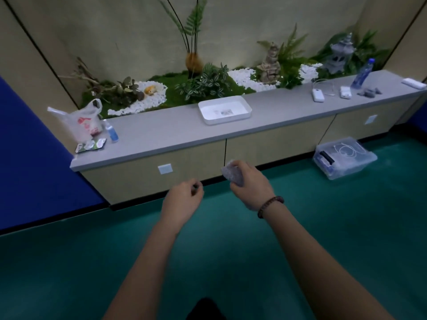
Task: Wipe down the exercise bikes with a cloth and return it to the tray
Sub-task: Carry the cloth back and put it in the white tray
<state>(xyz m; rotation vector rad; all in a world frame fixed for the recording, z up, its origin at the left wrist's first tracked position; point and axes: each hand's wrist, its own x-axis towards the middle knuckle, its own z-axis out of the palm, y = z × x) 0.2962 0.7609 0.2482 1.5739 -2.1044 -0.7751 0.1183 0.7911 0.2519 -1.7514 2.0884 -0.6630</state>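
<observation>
My right hand (250, 184), with a bead bracelet on the wrist, is closed around a crumpled pale grey-lilac cloth (232, 173) and hangs in front of the cabinet doors below the counter. My left hand (182, 198) is beside it, lower left, its fingers curled in with nothing seen in them. A white rectangular tray (246, 106) rests on the grey counter (161, 135), above and beyond both hands; a small scrap lies inside it. No exercise bike is in view.
On the counter's left end are a plastic bag (80, 122), a small blue spray bottle (112, 131) and packets. At the right end lie a water bottle (362, 73), chargers and small stones. A planter with ferns runs behind. A clear lidded box (344, 158) sits on the green floor.
</observation>
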